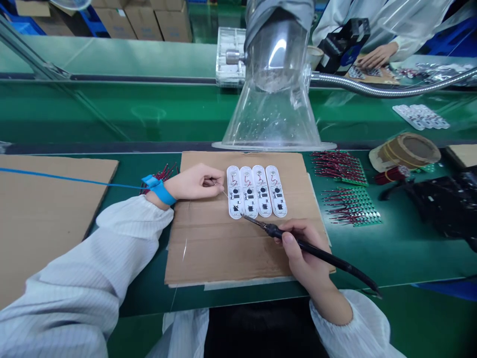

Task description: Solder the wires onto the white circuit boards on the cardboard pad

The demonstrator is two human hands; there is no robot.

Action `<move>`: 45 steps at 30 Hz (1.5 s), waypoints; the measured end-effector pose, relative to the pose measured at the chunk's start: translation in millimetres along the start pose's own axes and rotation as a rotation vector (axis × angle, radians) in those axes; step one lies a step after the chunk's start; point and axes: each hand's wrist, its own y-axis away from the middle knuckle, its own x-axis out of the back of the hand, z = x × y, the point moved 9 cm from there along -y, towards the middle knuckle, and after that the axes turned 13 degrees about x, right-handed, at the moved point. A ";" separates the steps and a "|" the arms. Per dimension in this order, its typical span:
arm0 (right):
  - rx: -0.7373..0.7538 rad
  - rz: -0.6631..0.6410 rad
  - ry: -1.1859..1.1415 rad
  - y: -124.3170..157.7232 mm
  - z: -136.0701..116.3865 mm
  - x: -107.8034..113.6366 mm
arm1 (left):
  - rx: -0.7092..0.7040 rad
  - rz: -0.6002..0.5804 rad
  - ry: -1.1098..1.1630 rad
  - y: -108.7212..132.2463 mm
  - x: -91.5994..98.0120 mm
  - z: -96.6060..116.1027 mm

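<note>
Several white oblong circuit boards lie side by side on a cardboard sheet. My right hand grips a black soldering iron like a pen, its tip touching the lower end of the leftmost board. My left hand, with a blue wrist strap on the wrist, pinches a thin solder wire that points at the same board.
A clear fume hood on a flexible hose stands just behind the cardboard. Green panels with red wires, a tape roll and black parts lie right. Another cardboard sheet lies left. A co-worker's hand rests beyond the conveyor.
</note>
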 end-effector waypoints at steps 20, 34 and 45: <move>-0.017 -0.008 -0.006 0.4 3.5 -1.5 | 0.070 -0.080 -0.008 -1.1 -5.6 -8.4; -0.020 -0.034 -0.005 3.2 7.0 -2.8 | 0.075 -0.132 0.003 -0.8 -8.4 -9.6; -0.023 -0.093 -0.019 3.1 5.7 -8.1 | 0.068 -0.150 -0.033 -2.1 -10.6 -11.4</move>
